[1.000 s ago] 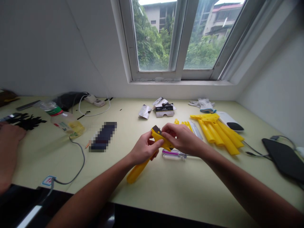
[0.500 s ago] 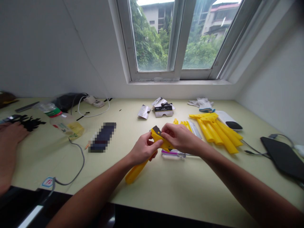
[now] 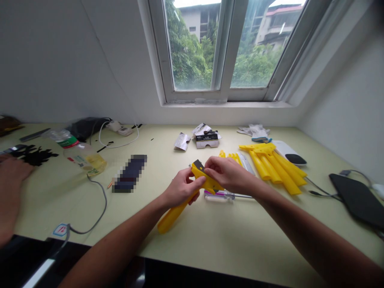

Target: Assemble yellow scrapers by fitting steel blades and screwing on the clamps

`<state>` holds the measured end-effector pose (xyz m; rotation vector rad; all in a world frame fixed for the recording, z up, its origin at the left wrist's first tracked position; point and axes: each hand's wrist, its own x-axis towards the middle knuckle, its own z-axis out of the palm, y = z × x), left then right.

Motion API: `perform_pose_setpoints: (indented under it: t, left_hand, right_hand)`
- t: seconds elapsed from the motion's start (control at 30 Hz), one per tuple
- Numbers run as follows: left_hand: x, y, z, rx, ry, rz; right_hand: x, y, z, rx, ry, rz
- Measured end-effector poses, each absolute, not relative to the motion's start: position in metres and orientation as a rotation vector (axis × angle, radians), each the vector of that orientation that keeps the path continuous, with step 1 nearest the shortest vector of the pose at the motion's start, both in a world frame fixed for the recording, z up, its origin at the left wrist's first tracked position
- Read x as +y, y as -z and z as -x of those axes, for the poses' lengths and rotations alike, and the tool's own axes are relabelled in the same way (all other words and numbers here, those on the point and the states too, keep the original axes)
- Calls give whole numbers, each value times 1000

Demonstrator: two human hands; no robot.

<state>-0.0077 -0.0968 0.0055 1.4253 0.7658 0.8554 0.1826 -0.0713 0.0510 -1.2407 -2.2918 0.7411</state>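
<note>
My left hand [image 3: 183, 187] is wrapped around a yellow scraper [image 3: 174, 218], its long handle slanting down to the left. A dark flat blade [image 3: 198, 164] lies along the scraper's wide head, with its far end showing past the yellow edge. My right hand [image 3: 223, 172] pinches at the head, fingertips on the blade and the yellow rim; the fingers hide exactly what they grip. Just below the right hand a screwdriver [image 3: 220, 195] with a clear and purple handle lies on the table.
Several yellow scraper handles [image 3: 277, 166] lie at right, beside small yellow parts [image 3: 234, 157]. Crumpled boxes [image 3: 207, 140] and white gloves [image 3: 255, 131] lie behind. At left are a bottle [image 3: 81, 154], a pixelated dark object [image 3: 129, 174], black strips [image 3: 39, 156] and another person's hand [image 3: 15, 172].
The scraper's head has tilted very slightly and shifted a little to the right in my hands. Both grips look the same, and the other things have stayed put.
</note>
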Motion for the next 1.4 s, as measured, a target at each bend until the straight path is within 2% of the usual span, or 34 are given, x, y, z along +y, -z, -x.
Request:
perform_pose_setpoints:
  t: [0.53, 1.07, 1.4]
  left_hand:
    - [-95, -6, 10, 712, -789, -1362]
    - [-92, -9, 16, 610, -686, -1360]
    - [-94, -8, 16, 640, -731, -1384]
  right_hand:
    - [-73, -53, -183, -2388, -704, 1265]
    - [-67, -54, -185, -2111, -1386, 1211]
    - [-71, -52, -185, -2121, -1256, 1171]
